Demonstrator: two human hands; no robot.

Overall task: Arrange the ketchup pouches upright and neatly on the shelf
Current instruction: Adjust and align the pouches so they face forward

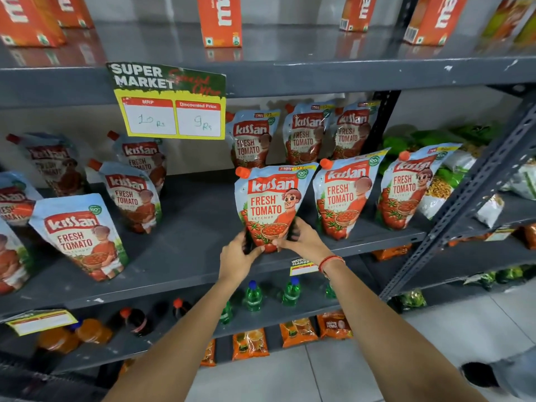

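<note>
A ketchup pouch (271, 201) with a red cap stands upright near the front edge of the grey middle shelf (191, 227). My left hand (237, 258) grips its lower left corner and my right hand (303, 240) grips its lower right side. Two more pouches (343, 195) (412, 187) stand upright to its right along the front. Three pouches (301, 134) stand in a row behind. On the left, several pouches (79, 236) (132, 195) lean at uneven angles.
A yellow price sign (171, 103) hangs from the upper shelf edge. Orange cartons (220, 20) stand on the top shelf. Green bottles (253, 295) and dark bottles sit on the shelf below. A slanted metal upright (475, 181) divides off green snack packs at right.
</note>
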